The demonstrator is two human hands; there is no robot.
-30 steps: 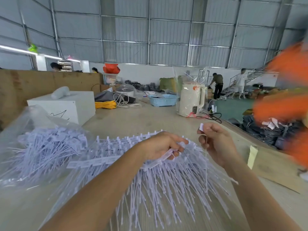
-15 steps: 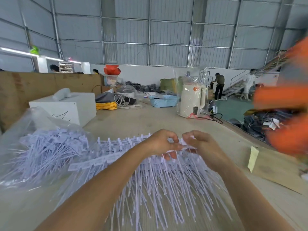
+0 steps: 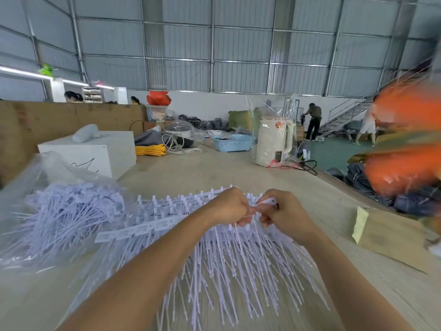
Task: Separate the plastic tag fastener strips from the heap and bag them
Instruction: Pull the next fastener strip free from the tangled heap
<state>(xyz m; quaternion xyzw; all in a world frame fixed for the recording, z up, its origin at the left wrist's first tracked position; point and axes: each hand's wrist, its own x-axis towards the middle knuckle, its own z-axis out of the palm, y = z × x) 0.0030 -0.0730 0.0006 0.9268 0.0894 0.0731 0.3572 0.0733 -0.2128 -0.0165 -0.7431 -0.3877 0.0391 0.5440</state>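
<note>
A heap of white plastic tag fastener strips [image 3: 214, 266] lies fanned out on the table in front of me, heads away from me, thin tails toward me. My left hand [image 3: 230, 207] grips the head end of the heap at its far edge. My right hand [image 3: 284, 215] sits right beside it and pinches the head of a single fastener strip [image 3: 268, 202] between thumb and fingers. A clear plastic bag [image 3: 55, 211] holding several loose strips lies at the left.
A white box [image 3: 95, 154] stands behind the bag. Farther back are yellow cord [image 3: 150, 149], a blue basket [image 3: 232, 142] and a wrapped white kettle [image 3: 272, 142]. A brown envelope with yellow paper [image 3: 386, 235] lies right. Blurred orange shapes [image 3: 405, 144] fill the right edge.
My right hand, raised apart with one strip a second ago, came back down to the heap beside my left hand and now pinches another strip's head.
</note>
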